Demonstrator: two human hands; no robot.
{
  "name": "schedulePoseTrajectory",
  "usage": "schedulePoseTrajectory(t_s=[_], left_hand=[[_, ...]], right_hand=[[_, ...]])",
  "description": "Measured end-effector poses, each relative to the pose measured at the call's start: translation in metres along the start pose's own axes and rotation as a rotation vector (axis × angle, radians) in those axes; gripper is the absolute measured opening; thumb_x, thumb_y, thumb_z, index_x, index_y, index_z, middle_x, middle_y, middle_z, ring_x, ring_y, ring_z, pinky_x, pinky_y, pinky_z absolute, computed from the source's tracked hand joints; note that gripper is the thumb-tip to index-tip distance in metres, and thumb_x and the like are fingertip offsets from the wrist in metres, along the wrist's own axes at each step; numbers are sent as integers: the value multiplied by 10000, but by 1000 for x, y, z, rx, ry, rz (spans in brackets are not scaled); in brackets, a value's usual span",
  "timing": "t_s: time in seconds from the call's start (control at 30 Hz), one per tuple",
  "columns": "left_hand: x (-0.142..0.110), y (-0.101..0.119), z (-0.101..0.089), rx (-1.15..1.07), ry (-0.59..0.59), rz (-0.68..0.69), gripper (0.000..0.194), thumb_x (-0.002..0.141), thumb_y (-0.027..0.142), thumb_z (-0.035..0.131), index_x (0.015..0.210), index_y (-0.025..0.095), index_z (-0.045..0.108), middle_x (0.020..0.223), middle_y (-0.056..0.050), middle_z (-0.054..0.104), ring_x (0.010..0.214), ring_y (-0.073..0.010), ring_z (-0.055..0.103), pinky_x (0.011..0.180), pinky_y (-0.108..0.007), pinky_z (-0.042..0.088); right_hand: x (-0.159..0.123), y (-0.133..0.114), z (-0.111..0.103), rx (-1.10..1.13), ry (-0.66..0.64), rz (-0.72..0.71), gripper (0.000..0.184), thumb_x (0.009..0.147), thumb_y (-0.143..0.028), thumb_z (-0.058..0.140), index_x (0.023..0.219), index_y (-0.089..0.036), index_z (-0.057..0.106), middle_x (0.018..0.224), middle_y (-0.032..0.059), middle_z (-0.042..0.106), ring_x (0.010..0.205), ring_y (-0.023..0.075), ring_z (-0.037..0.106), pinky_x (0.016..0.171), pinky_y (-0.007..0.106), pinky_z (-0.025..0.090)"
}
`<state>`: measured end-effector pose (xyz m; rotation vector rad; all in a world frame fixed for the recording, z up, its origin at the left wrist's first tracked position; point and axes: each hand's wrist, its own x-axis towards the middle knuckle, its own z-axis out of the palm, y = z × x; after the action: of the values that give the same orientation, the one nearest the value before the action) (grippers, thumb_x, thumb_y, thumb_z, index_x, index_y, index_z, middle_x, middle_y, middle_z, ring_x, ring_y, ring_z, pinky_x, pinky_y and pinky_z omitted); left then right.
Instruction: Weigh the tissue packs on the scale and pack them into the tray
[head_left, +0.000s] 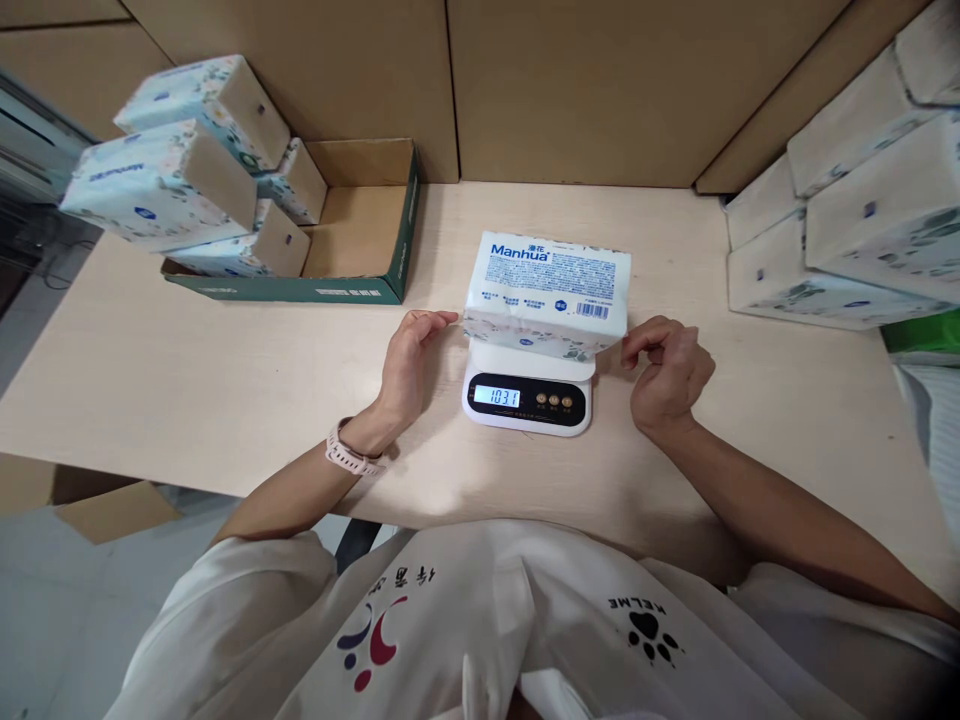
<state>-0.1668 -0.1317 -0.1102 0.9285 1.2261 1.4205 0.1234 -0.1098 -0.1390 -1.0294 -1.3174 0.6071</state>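
Observation:
A tissue pack [547, 290], white with blue "Manhua" print, lies on a white digital kitchen scale [529, 400]. The scale's lit display seems to read 103.1, though the decimal point is hard to make out. Beside the pack's left end, my left hand [409, 360] rests near the table with its fingers stretched towards the pack, holding nothing. At the pack's lower right corner is my right hand [667, 370]. Its fingers are curled in with nothing visible in them, and the fingertips are close to the corner; I cannot tell whether they touch it.
A green-sided cardboard tray [300, 290] stands at the back left with several tissue packs [165, 185] piled at its left end. More packs [870, 210] are stacked at the right edge. Brown cardboard panels [570, 95] line the table's back. An open carton [112, 505] sits below left.

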Motion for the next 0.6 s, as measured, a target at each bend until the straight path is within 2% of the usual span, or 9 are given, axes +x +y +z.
schedulePoseTrajectory(t_s=[0.13,0.3,0.6], left_hand=[[1,-1,0,-10,-6,20,272,931,533,694,847,274,691,1046,-71,757,1209,-287,682,1255,-497,441],[-1,-1,2,8,-21,56,330,948,573,659,964,263,771,1153,-90,774,1258,-289,673,1275,-479,446],[0,-1,2,12,-20,44,331,959,584,667,952,266,761,1143,-87,777,1248,-289,674,1272,-481,451]], right_hand=[[0,-5,1,-7,3,3,681,1089,-721,437,615,-263,610,607,15,580,533,172,500,542,388,373],[0,-3,0,-7,-13,-5,670,1090,-706,448,620,-260,612,614,18,582,536,172,510,547,391,374],[0,-2,-1,-48,-22,-20,652,1096,-687,409,633,-272,606,627,32,564,537,183,487,528,401,384]])
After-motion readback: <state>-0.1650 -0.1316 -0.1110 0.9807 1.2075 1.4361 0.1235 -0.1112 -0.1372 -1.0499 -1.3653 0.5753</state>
